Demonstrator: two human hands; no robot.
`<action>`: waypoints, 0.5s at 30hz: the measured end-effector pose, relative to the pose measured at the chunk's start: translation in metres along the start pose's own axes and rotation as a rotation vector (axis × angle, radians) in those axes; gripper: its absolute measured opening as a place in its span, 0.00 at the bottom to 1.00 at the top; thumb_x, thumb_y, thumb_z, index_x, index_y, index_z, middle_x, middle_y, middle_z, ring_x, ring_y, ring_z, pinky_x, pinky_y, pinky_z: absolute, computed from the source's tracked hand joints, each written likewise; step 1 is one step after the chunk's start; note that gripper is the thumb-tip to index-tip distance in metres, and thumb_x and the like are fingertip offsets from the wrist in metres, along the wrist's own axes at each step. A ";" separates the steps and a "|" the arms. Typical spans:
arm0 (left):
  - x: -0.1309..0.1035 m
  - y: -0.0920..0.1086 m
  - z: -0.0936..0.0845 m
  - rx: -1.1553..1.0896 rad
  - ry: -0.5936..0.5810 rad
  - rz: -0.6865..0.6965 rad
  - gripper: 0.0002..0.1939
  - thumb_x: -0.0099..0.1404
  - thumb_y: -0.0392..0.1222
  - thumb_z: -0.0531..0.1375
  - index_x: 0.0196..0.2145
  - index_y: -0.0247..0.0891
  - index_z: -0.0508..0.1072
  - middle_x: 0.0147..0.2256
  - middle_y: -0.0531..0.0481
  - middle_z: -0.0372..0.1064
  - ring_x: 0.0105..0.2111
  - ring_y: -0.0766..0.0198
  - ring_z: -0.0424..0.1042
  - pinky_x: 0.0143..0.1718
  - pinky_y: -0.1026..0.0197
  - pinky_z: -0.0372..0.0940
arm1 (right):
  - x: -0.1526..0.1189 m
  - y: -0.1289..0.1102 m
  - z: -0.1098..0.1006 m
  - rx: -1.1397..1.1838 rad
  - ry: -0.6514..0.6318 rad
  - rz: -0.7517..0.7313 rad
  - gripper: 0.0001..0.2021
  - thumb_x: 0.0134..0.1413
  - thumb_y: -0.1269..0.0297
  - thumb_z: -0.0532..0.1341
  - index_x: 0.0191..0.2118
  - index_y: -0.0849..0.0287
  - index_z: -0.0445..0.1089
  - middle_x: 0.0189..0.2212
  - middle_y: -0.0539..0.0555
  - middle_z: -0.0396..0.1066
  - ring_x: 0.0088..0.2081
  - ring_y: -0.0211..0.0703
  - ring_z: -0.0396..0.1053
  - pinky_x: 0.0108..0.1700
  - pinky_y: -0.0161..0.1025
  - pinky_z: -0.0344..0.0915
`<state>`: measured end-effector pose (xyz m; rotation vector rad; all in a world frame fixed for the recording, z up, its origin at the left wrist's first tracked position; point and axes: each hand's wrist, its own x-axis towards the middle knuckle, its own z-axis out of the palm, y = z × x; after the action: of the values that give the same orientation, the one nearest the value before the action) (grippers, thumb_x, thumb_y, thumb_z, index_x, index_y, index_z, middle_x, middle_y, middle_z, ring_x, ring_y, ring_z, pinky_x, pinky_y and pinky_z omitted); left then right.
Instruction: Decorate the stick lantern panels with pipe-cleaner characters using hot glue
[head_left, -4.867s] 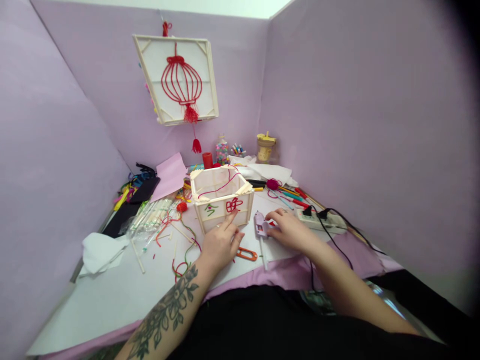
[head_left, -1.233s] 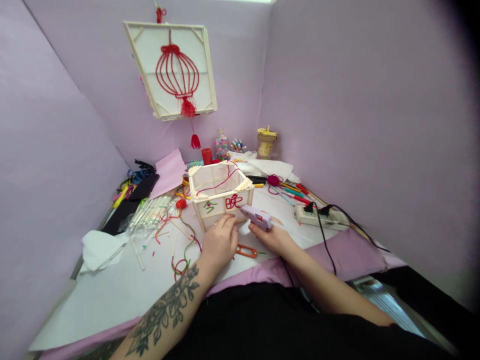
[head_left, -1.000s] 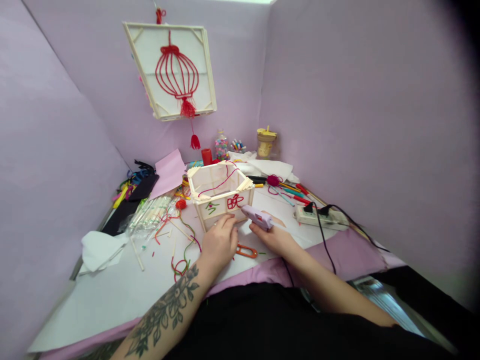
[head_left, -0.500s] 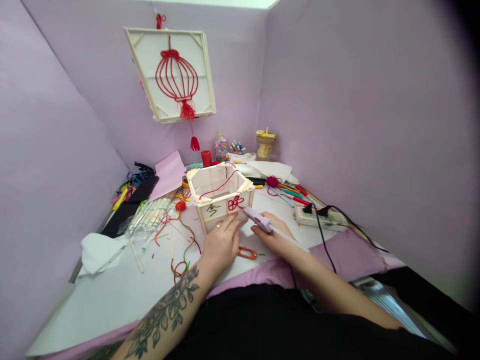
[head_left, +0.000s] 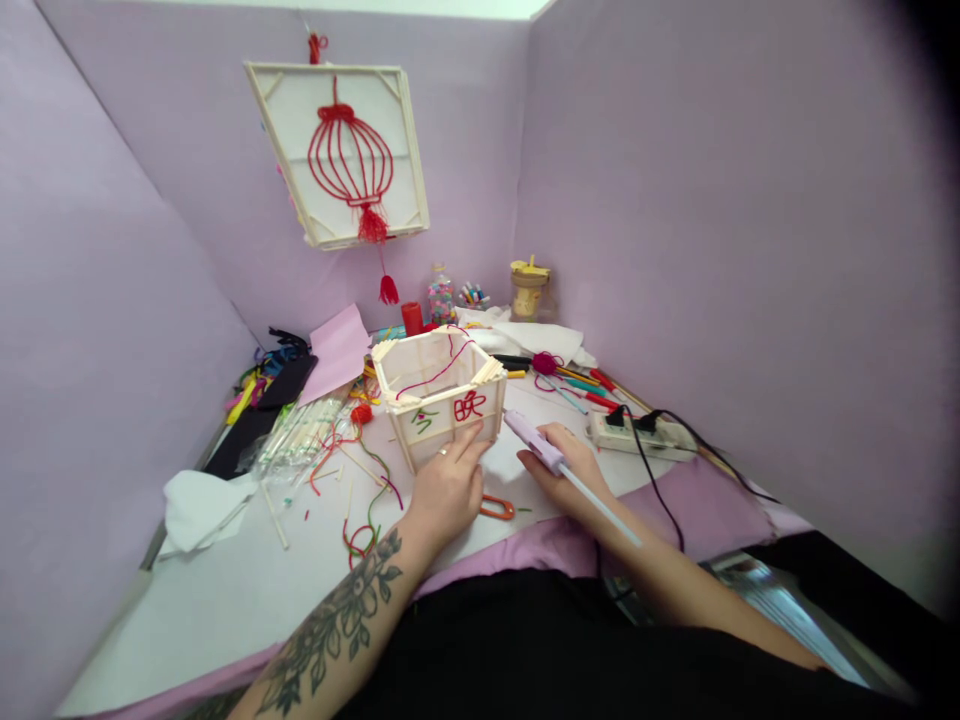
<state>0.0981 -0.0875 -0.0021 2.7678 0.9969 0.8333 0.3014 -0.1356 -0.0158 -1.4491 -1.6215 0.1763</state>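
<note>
A square paper-sided box (head_left: 441, 432) with a stick frame stands open-topped on the white table. Its front bears a green yarn character and a red one (head_left: 469, 405), and a dark red strand lies across its top. My left hand (head_left: 448, 490) rests against the lower front, fingers spread over the paper near the red character, with nothing held. My right hand (head_left: 568, 468) is wrapped round a lilac glue gun (head_left: 534, 440), a glue stick jutting from its back. The gun's nozzle is just right of the box, apart from the red character.
Orange scissors or cutter handle (head_left: 497, 508) lies right of my left hand. A power strip (head_left: 641, 437) with black cables is at the right. Yarn scraps (head_left: 361, 540) and bagged sticks (head_left: 304, 440) lie left. A lantern panel (head_left: 351, 160) hangs on the back wall.
My right hand has drawn the glue gun right, away from the red character. My left hand stays against the box front, its fingers slightly shifted.
</note>
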 end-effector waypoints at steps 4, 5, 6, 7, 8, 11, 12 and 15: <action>0.002 0.000 0.003 0.028 -0.019 -0.014 0.22 0.64 0.32 0.52 0.55 0.37 0.67 0.61 0.42 0.61 0.55 0.54 0.68 0.52 0.51 0.69 | -0.003 -0.003 0.003 0.052 0.017 0.048 0.05 0.55 0.61 0.59 0.35 0.55 0.65 0.31 0.52 0.69 0.32 0.43 0.68 0.37 0.39 0.64; 0.003 0.000 0.003 0.034 -0.017 -0.012 0.21 0.64 0.32 0.52 0.55 0.37 0.67 0.61 0.42 0.61 0.55 0.54 0.69 0.52 0.51 0.69 | -0.004 -0.002 0.004 0.052 0.013 0.038 0.06 0.55 0.61 0.59 0.36 0.55 0.65 0.31 0.52 0.69 0.32 0.43 0.68 0.36 0.39 0.64; 0.002 0.000 0.004 0.037 -0.011 -0.010 0.21 0.64 0.32 0.52 0.55 0.37 0.67 0.61 0.41 0.61 0.55 0.54 0.69 0.52 0.50 0.69 | -0.004 0.000 0.005 0.044 0.011 0.027 0.06 0.55 0.61 0.59 0.36 0.56 0.65 0.31 0.52 0.69 0.33 0.43 0.68 0.37 0.39 0.64; 0.002 -0.001 0.004 0.037 -0.002 -0.006 0.21 0.64 0.32 0.52 0.54 0.37 0.67 0.61 0.41 0.62 0.54 0.54 0.69 0.52 0.51 0.69 | -0.004 0.003 0.006 0.023 0.013 0.016 0.06 0.56 0.60 0.59 0.37 0.56 0.65 0.32 0.52 0.70 0.33 0.44 0.68 0.37 0.39 0.64; 0.002 -0.001 0.005 0.032 0.009 -0.004 0.21 0.64 0.32 0.52 0.54 0.37 0.67 0.60 0.41 0.63 0.54 0.54 0.69 0.52 0.51 0.69 | -0.004 0.007 0.006 -0.012 0.015 0.012 0.07 0.56 0.60 0.59 0.38 0.56 0.66 0.33 0.53 0.70 0.34 0.45 0.69 0.37 0.39 0.64; 0.001 -0.003 0.005 -0.017 0.040 -0.032 0.19 0.64 0.32 0.52 0.52 0.36 0.68 0.55 0.41 0.68 0.52 0.55 0.71 0.51 0.52 0.69 | 0.003 0.020 0.005 -0.198 -0.032 0.065 0.11 0.54 0.64 0.59 0.44 0.59 0.66 0.38 0.58 0.71 0.39 0.49 0.69 0.40 0.42 0.64; 0.001 -0.004 0.005 -0.049 0.044 -0.061 0.17 0.64 0.32 0.53 0.50 0.36 0.69 0.52 0.41 0.70 0.50 0.56 0.72 0.51 0.53 0.69 | 0.005 0.025 0.004 -0.262 -0.078 0.098 0.14 0.53 0.66 0.60 0.46 0.60 0.66 0.40 0.60 0.72 0.41 0.51 0.69 0.41 0.43 0.64; 0.000 -0.003 0.001 -0.156 0.048 -0.160 0.12 0.64 0.33 0.54 0.44 0.37 0.71 0.43 0.45 0.73 0.40 0.61 0.75 0.43 0.57 0.71 | 0.012 0.037 -0.003 -0.351 -0.223 0.189 0.21 0.48 0.70 0.61 0.51 0.63 0.65 0.45 0.64 0.70 0.46 0.55 0.68 0.47 0.47 0.63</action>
<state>0.0970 -0.0848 -0.0040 2.5127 1.0938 0.9153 0.3306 -0.1161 -0.0315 -1.9102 -1.7548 0.1708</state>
